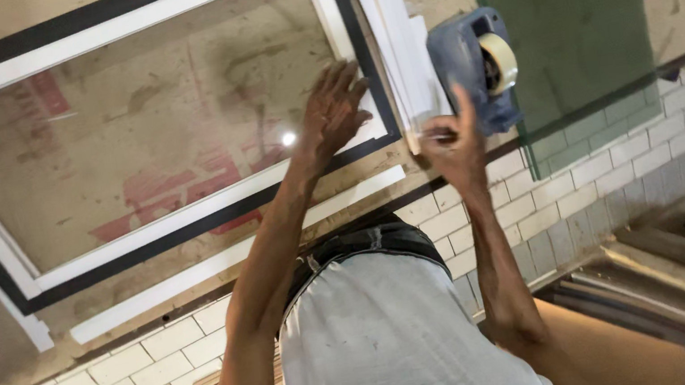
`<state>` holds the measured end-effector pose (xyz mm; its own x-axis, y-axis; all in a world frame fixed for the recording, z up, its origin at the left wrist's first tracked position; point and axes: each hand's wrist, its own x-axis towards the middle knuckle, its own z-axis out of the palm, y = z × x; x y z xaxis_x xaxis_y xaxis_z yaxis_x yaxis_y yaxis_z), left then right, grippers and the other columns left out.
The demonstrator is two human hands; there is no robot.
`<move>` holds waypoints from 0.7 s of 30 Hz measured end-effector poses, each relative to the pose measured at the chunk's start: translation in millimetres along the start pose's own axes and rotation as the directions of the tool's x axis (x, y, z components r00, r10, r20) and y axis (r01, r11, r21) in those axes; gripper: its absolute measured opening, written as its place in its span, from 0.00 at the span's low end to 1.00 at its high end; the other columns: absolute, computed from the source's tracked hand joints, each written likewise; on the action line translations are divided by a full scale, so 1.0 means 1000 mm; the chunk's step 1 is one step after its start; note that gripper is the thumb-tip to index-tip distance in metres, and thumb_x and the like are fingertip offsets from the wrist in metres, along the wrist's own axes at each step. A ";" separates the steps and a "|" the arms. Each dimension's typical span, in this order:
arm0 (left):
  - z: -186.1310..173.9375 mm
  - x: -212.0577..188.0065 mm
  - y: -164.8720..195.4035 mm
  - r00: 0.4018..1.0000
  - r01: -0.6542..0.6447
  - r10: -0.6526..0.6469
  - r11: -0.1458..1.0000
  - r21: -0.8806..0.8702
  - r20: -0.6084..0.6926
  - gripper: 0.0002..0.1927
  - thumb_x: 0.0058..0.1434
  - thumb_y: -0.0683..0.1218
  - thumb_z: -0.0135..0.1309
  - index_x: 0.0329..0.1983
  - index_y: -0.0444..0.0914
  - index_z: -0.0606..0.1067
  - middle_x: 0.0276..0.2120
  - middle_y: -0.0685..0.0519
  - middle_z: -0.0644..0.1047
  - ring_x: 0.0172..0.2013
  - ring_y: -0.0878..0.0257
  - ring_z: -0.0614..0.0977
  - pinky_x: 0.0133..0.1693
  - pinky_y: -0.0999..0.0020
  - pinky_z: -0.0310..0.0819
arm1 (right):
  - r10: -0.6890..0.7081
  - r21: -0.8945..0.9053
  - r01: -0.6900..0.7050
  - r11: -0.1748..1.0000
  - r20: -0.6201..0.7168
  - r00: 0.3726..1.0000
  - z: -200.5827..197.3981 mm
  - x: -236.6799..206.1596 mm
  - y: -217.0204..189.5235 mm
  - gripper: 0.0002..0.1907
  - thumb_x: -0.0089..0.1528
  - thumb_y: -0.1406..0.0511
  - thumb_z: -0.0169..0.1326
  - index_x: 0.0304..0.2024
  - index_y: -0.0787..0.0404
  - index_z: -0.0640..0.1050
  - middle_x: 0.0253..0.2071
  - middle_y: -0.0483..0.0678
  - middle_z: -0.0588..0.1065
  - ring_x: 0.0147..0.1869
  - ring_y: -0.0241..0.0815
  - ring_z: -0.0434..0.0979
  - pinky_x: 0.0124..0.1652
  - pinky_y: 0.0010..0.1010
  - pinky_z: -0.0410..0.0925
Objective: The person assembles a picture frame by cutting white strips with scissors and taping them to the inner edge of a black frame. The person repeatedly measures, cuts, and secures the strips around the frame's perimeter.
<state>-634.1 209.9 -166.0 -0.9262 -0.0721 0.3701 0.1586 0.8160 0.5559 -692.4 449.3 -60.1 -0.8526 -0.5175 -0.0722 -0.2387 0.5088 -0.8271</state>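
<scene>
Whoever's wearing the camera has on a plain light grey sleeveless top, kinda a tank style with a ribbed, paler trim around the neck opening at the bottom of the shot. Below it there's a dark waistband, looks like a black belt or the top of dark trousers, with a small metal bit catching light. Both arms are bare from shoulder down, no sleeves, no watch, no gloves. Left hand (333, 112) and right hand (453, 144) show no rings that I can make out.
</scene>
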 end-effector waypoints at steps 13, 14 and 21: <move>-0.076 0.020 0.024 0.981 0.195 -0.195 0.981 -0.018 -0.006 0.17 0.57 0.39 0.54 0.50 0.40 0.79 0.55 0.47 0.79 0.57 0.51 0.78 0.58 0.58 0.73 | -0.390 -0.499 0.576 0.648 0.432 0.813 0.068 0.023 -0.044 0.52 0.50 0.64 0.69 0.75 0.63 0.64 0.38 0.50 0.81 0.40 0.51 0.80 0.39 0.41 0.74; -0.083 0.021 0.024 0.979 0.203 -0.204 0.979 -0.033 -0.015 0.16 0.57 0.39 0.53 0.49 0.40 0.80 0.53 0.48 0.81 0.56 0.51 0.80 0.57 0.58 0.75 | -0.471 -0.476 0.653 0.588 0.455 0.756 0.068 0.026 -0.044 0.49 0.51 0.64 0.68 0.74 0.64 0.65 0.40 0.50 0.81 0.40 0.50 0.81 0.39 0.39 0.75; -0.107 0.012 0.026 0.869 0.195 -0.322 0.921 -0.337 -0.377 0.21 0.58 0.46 0.57 0.54 0.34 0.76 0.52 0.41 0.80 0.53 0.46 0.80 0.55 0.53 0.74 | -0.595 -0.661 0.657 0.361 0.379 0.709 0.064 0.039 -0.023 0.31 0.66 0.66 0.60 0.71 0.65 0.71 0.31 0.49 0.80 0.31 0.43 0.81 0.32 0.34 0.73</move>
<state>-604.3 168.8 -67.9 -0.7268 -0.5411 0.4231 0.0810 0.5441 0.8351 -690.3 373.1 -79.4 -0.2858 -0.9303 0.2300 -0.9541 0.2987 0.0225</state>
